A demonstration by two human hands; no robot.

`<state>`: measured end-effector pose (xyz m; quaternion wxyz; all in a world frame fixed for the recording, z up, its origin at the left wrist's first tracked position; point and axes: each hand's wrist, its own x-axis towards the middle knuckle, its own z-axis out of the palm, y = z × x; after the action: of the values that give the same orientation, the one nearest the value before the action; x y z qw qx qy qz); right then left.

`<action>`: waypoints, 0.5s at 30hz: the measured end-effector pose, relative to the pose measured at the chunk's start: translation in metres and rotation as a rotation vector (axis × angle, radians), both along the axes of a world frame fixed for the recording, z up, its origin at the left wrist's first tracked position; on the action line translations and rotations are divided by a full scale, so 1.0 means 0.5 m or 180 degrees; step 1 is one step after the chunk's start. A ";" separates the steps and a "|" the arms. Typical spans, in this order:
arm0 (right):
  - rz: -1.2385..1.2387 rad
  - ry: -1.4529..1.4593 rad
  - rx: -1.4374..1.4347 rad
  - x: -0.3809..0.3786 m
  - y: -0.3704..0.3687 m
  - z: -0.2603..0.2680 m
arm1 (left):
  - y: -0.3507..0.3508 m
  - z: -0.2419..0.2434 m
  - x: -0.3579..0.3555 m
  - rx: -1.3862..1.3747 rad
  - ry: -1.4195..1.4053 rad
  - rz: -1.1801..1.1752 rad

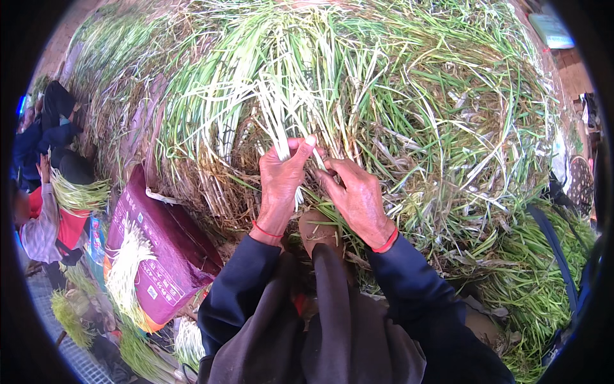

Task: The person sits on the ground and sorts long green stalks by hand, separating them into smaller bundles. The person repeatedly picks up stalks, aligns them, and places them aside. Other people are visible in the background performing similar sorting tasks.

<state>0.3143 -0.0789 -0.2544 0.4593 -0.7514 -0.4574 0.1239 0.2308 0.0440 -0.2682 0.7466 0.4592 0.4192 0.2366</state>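
My left hand (287,168) holds several pale green-white stalks (277,120) between thumb and fingers, their green leaves running away from me over the pile. Close on its right, my right hand (352,185) pinches a thin stalk (317,158) with thumb and forefinger. Both wrists wear a red cord. Under and beyond the hands spreads a large heap of long-leaved green plants (211,105) with brown, rooty lower ends, much like garlic chives or young garlic. Loose leaf scraps lie on my shoe or knee between the forearms; which one I cannot tell.
A purple printed sack (158,259) stands at my left with a bundle of white stalks (129,269) on it. More bundles (144,355) lie at lower left. Other people (45,230) sit at far left, one with a green bundle. Green leaves (537,273) are heaped at right, by a dark strap.
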 end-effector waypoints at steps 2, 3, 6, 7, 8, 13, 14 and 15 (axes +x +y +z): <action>-0.0035 0.0023 0.0111 -0.002 -0.002 -0.010 | -0.007 0.005 -0.001 -0.0031 0.0001 0.0000; -0.0048 0.0039 0.0156 -0.001 -0.004 -0.013 | -0.013 0.009 -0.003 -0.0082 -0.0023 -0.0023; -0.0097 0.0216 0.0328 -0.002 -0.007 -0.015 | -0.033 0.016 -0.002 -0.0126 -0.0162 -0.0042; -0.0127 0.0353 0.0335 -0.003 -0.007 -0.013 | -0.035 0.017 -0.003 -0.0114 -0.0201 -0.0090; -0.0174 0.0458 0.0367 -0.004 -0.008 -0.010 | -0.030 0.020 -0.010 -0.0159 -0.0164 -0.0191; -0.0309 0.0663 0.0102 -0.008 -0.037 0.002 | -0.036 0.015 -0.009 -0.0438 -0.0276 -0.0164; -0.0310 0.0520 0.0164 -0.008 -0.046 0.000 | -0.037 0.013 -0.007 -0.0513 -0.0242 -0.0198; -0.0310 0.0377 0.0226 -0.007 -0.055 -0.003 | -0.034 0.012 -0.007 -0.0471 -0.0376 -0.0046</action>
<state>0.3110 -0.1065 -0.2561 0.5173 -0.7473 -0.3965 0.1293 0.2271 0.0269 -0.2621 0.8035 0.3911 0.3876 0.2263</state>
